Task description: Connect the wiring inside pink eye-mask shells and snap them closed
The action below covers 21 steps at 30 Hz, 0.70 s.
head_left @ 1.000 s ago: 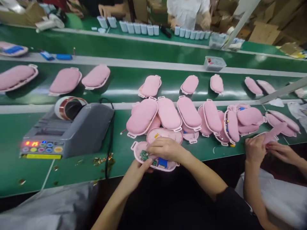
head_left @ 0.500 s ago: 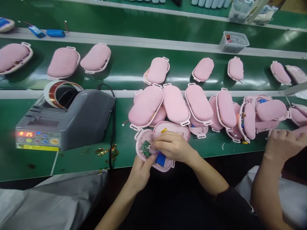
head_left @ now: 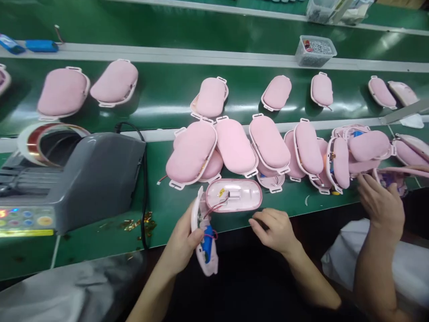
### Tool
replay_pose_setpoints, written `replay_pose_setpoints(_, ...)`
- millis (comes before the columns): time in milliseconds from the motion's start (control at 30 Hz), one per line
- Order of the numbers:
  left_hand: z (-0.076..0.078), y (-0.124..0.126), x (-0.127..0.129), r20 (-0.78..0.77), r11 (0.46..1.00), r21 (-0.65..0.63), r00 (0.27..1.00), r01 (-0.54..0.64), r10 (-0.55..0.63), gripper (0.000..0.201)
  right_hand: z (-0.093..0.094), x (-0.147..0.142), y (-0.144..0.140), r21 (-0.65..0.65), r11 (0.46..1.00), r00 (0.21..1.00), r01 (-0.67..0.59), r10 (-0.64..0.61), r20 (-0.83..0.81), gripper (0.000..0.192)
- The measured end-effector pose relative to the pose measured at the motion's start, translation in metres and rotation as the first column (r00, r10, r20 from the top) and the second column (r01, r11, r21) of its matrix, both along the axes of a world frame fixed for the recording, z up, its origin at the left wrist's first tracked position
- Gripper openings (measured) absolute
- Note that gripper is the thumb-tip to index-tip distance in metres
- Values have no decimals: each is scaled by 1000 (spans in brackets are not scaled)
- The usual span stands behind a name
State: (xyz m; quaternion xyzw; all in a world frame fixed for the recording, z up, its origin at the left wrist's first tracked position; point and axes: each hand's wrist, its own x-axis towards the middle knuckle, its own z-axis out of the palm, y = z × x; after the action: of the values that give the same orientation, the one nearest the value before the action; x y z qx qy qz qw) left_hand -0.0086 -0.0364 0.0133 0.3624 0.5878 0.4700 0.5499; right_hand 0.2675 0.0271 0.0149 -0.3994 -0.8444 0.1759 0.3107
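My left hand [head_left: 182, 237] grips a pink casing half [head_left: 198, 223] by its outer side, tilted nearly on edge at the bench's front. Inside it sits a blue battery [head_left: 207, 243]; the circuit board is mostly turned from view. Thin wires [head_left: 214, 206] run from this half to the other casing half [head_left: 246, 195], which lies hollow side up on the bench with a bit of yellow tape [head_left: 221, 192] inside. To the right, my right hand [head_left: 276, 230] is apart from both halves, fingers loosely curled and thumb spread, holding nothing.
Behind lie several pink padded casings [head_left: 268, 143], with more on the green belt [head_left: 161, 94]. A grey tape dispenser [head_left: 100, 174] with a black cable stands left, near gold tape scraps [head_left: 137, 226]. A screw box [head_left: 315, 51] sits farther back. A co-worker's hand [head_left: 382, 201] works at right.
My right hand has come away from the casing and moved right. My left hand has tipped its half up on edge, away from the other half. The view has shifted right.
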Motion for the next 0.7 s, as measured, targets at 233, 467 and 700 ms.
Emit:
replay_pose_setpoints(233, 33, 5, -11, -664, 941, -74, 688, 330, -293, 92, 16, 5, -13, -459, 875, 953, 151, -5, 304, 27)
replay_pose_setpoints(467, 20, -11, -4, -325, 932, 6, 882, 363, -341, 100, 21, 9, -4, -627, 754, 977, 197, -206, 59, 40)
replay_pose_setpoints(700, 9, -23, 6, -293, 918, 173, 909, 357, -298, 106, 2, -9, 10, -802, 584, 879, -124, -310, -361, 62)
